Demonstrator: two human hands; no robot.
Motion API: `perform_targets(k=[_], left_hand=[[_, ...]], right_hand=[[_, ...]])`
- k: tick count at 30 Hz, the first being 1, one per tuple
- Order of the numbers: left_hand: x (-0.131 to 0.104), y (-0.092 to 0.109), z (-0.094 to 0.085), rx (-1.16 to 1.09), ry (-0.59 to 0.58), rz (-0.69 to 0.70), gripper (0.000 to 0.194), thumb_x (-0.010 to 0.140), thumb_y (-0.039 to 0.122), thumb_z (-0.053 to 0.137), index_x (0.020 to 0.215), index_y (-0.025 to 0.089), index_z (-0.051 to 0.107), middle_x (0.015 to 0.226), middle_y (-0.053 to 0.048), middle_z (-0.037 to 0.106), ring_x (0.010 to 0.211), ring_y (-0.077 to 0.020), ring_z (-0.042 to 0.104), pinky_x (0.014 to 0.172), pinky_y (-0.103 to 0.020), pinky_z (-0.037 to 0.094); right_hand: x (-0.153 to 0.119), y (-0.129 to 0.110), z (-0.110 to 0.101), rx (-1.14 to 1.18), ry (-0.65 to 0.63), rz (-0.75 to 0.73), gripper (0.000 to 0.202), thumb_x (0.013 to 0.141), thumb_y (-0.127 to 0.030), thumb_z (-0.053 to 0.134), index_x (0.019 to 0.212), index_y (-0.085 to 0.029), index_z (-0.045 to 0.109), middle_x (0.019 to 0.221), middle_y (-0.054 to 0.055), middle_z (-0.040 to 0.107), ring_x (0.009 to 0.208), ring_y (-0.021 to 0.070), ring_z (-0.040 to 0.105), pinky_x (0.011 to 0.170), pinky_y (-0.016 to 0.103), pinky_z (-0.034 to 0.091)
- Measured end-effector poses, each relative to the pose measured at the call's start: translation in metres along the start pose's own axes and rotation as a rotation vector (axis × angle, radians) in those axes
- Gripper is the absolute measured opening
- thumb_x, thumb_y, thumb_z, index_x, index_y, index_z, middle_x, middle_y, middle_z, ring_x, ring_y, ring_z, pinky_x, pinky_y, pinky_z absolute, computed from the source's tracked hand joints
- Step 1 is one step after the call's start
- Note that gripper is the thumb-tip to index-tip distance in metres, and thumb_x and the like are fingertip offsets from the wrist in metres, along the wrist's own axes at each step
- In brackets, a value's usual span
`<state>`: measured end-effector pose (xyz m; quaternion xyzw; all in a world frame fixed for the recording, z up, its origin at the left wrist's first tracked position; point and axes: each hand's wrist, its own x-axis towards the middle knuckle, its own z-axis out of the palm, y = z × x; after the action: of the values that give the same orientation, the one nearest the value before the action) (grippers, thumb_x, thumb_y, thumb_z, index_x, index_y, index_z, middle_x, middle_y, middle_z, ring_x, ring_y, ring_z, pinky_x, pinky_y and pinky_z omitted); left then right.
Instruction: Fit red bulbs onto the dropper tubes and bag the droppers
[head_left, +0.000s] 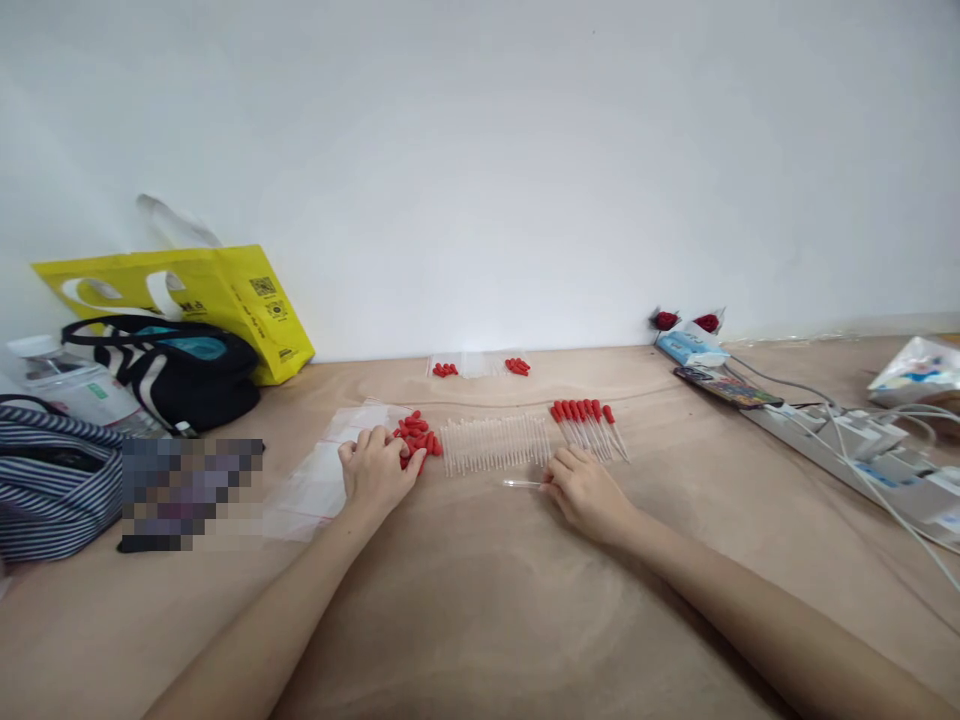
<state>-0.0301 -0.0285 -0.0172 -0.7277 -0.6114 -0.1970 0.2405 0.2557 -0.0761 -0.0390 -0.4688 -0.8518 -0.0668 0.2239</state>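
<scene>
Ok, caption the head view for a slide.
Left hand at the red caps, right hand holding a clear tube near a row of bare tubes and some capped tubes.

Glossy clear tube (519, 484), matt rubbery-looking red caps (430, 441), smooth wood-grained tabletop (465, 620), striped cloth bag (60, 500).

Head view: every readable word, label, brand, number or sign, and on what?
No text is readable.
Yellow bag: two QR-style codes and dark print, too blurred.
Bottle label: green mark, too small.
Blue packet: lettering too blurred.
</scene>
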Motion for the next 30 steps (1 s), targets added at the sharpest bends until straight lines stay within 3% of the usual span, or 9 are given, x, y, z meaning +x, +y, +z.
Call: perform_targets(k=[5, 8, 11, 14, 18, 24, 30], left_hand=[[0.0, 0.003, -0.01, 0.018, 0.125, -0.032, 0.024, 0.073, 0.034, 0.053, 0.055, 0.018, 0.057, 0.078, -0.007, 0.058, 0.08, -0.0248, 0.049, 0.074, -0.041, 0.027], [-0.005, 0.012, -0.025, -0.091, 0.205, 0.056, 0.021, 0.074, 0.033, 0.053, 0.06, 0.019, 0.059, 0.078, -0.006, 0.058, 0.078, -0.0237, 0.05, 0.075, -0.041, 0.027], [-0.016, 0.029, -0.034, -0.349, 0.115, 0.281, 0.013, 0.073, 0.03, 0.054, 0.066, 0.02, 0.061, 0.076, -0.004, 0.057, 0.076, -0.0199, 0.05, 0.072, -0.036, 0.03], [-0.026, 0.044, -0.032, -0.494, -0.023, 0.379, 0.009, 0.07, 0.027, 0.055, 0.068, 0.02, 0.062, 0.077, -0.003, 0.056, 0.075, -0.0185, 0.05, 0.071, -0.034, 0.03], [-0.032, 0.051, -0.024, -0.544, -0.124, 0.407, 0.006, 0.068, 0.024, 0.057, 0.069, 0.019, 0.061, 0.081, -0.004, 0.056, 0.079, -0.0205, 0.05, 0.072, -0.035, 0.031], [-0.035, 0.052, -0.017, -0.602, -0.14, 0.443, 0.029, 0.072, 0.035, 0.061, 0.098, 0.023, 0.063, 0.093, -0.005, 0.059, 0.086, -0.0227, 0.05, 0.076, -0.038, 0.032], [-0.031, 0.06, -0.01, -0.647, -0.134, 0.447, 0.014, 0.081, 0.022, 0.053, 0.083, 0.025, 0.067, 0.093, -0.003, 0.062, 0.086, -0.0193, 0.051, 0.077, -0.036, 0.031]], right_hand=[[-0.005, -0.001, 0.0, 0.051, -0.042, -0.013, 0.009, 0.081, -0.022, 0.052, 0.074, -0.017, 0.055, 0.076, 0.005, 0.054, 0.076, 0.0179, 0.046, 0.067, 0.03, 0.036], [-0.003, 0.001, -0.001, 0.108, -0.05, -0.006, 0.009, 0.08, -0.022, 0.053, 0.073, -0.017, 0.056, 0.074, 0.004, 0.054, 0.075, 0.0172, 0.046, 0.067, 0.029, 0.037], [-0.004, 0.003, -0.002, 0.213, -0.053, 0.009, 0.009, 0.079, -0.026, 0.056, 0.078, -0.017, 0.058, 0.077, 0.004, 0.055, 0.075, 0.0165, 0.047, 0.067, 0.028, 0.038], [-0.006, 0.005, -0.001, 0.297, -0.048, 0.004, 0.019, 0.08, -0.032, 0.055, 0.09, -0.018, 0.062, 0.08, 0.005, 0.055, 0.077, 0.0166, 0.048, 0.068, 0.029, 0.038], [-0.008, 0.003, 0.001, 0.288, -0.041, -0.042, 0.025, 0.082, -0.036, 0.051, 0.097, -0.02, 0.064, 0.082, 0.006, 0.057, 0.077, 0.0172, 0.048, 0.07, 0.032, 0.038], [-0.008, -0.002, 0.005, 0.259, 0.01, -0.044, 0.022, 0.084, -0.031, 0.049, 0.091, -0.021, 0.067, 0.081, 0.006, 0.058, 0.074, 0.0163, 0.047, 0.068, 0.031, 0.038], [-0.009, -0.004, 0.012, 0.323, 0.089, -0.048, 0.023, 0.085, -0.028, 0.047, 0.081, -0.018, 0.068, 0.074, 0.006, 0.058, 0.072, 0.016, 0.045, 0.066, 0.03, 0.038]])
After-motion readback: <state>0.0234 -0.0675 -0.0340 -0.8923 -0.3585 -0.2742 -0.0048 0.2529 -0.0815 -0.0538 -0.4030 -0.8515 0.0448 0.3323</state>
